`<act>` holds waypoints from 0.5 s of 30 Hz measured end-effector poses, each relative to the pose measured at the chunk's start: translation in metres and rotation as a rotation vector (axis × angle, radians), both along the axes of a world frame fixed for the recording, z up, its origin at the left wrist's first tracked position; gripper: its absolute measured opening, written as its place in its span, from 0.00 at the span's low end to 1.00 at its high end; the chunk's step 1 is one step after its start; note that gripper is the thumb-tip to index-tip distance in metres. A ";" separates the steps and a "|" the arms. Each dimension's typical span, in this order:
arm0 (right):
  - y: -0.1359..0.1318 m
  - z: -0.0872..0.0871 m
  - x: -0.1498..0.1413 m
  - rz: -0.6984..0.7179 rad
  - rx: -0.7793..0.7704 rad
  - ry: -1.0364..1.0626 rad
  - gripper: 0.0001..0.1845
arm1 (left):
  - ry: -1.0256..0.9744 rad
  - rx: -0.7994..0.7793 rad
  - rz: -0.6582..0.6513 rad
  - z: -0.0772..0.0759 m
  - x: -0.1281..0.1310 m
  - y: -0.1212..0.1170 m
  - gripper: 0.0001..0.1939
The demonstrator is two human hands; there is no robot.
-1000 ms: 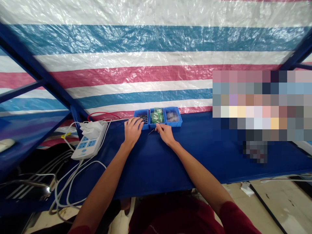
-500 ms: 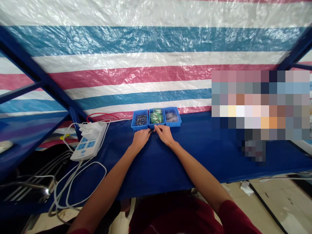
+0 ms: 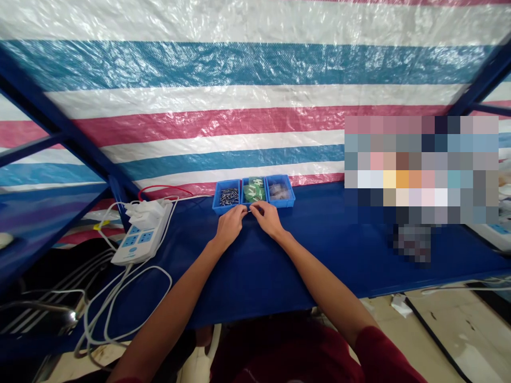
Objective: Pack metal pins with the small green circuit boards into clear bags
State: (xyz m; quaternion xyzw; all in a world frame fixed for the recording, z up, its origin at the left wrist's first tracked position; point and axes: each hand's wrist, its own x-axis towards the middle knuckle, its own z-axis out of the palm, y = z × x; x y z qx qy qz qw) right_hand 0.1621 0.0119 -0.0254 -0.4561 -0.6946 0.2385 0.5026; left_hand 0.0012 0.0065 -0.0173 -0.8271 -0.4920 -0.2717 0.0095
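Observation:
My left hand [image 3: 230, 223] and my right hand [image 3: 266, 217] meet close together over the blue table [image 3: 255, 271], just in front of three small blue bins. Both hands are closed, thumbs against fingers. A thin, small piece shows between the fingertips; its kind is too small to make out. The left bin [image 3: 216, 203] holds many dark and silvery screw-like pieces [image 3: 229, 197]. In the middle bin [image 3: 244, 204] lie green and white pieces [image 3: 254, 190]. Clear plastic-looking pieces [image 3: 279, 191] fill part of the right bin [image 3: 284, 202].
A white power strip [image 3: 139, 242] with plugged-in adapters [image 3: 147, 213] lies at the left, its white cables [image 3: 115, 303] looping over the table edge. Blue frame posts [image 3: 48, 106] stand at the sides. A striped plastic sheet [image 3: 223, 122] hangs behind. A pixelated patch covers the right.
My fingertips have drawn slightly closer together, and the thin piece between them has shifted a little. The whole view has moved slightly. The bins stay in place on the table.

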 end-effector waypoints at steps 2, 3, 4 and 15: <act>0.000 -0.001 0.000 0.030 0.002 -0.008 0.11 | -0.113 0.037 -0.070 -0.003 -0.001 0.002 0.11; 0.000 -0.002 0.000 0.039 0.004 -0.008 0.10 | -0.172 0.054 -0.094 -0.004 -0.002 0.003 0.12; 0.000 -0.001 0.000 0.048 0.007 -0.004 0.10 | -0.231 0.068 -0.107 -0.005 -0.002 0.003 0.12; -0.002 0.004 0.000 0.024 -0.004 0.065 0.15 | -0.817 -0.172 -0.079 0.002 0.003 0.001 0.13</act>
